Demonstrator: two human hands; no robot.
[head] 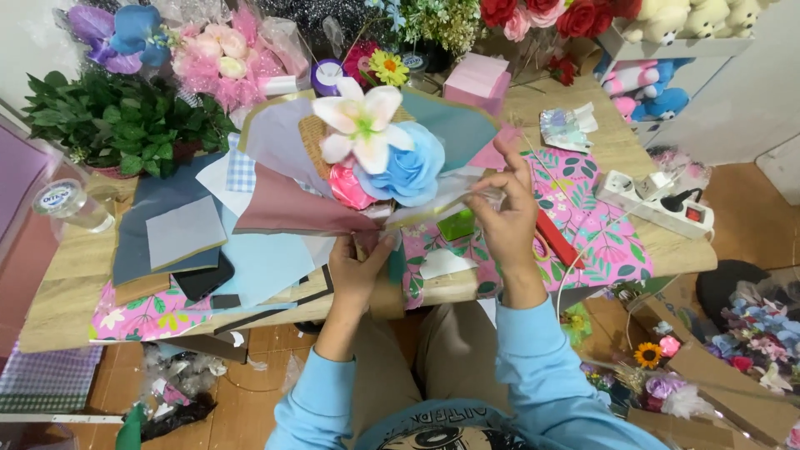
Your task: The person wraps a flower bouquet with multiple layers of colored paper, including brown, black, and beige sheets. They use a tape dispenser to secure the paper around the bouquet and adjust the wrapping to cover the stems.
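Clearly, the bouquet (379,154) stands at the frame's centre above the tabletop (67,308), its left hand (358,271) clamped round the wrapped stem. The right hand (504,217) pinches the clear wrap's (433,204) edge; best keep the stem grip firm and draw the wrap smoothly, without crushing the white lily (362,125).

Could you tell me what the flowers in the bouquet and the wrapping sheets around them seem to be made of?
The white lily, blue rose and pink rose look artificial, probably fabric or foam: matte petals with even colour. The wrapping sheets look like matte paper with crisp straight edges. The strip at the right hand seems a glossy clear film. The left hand grips the bouquet's base.
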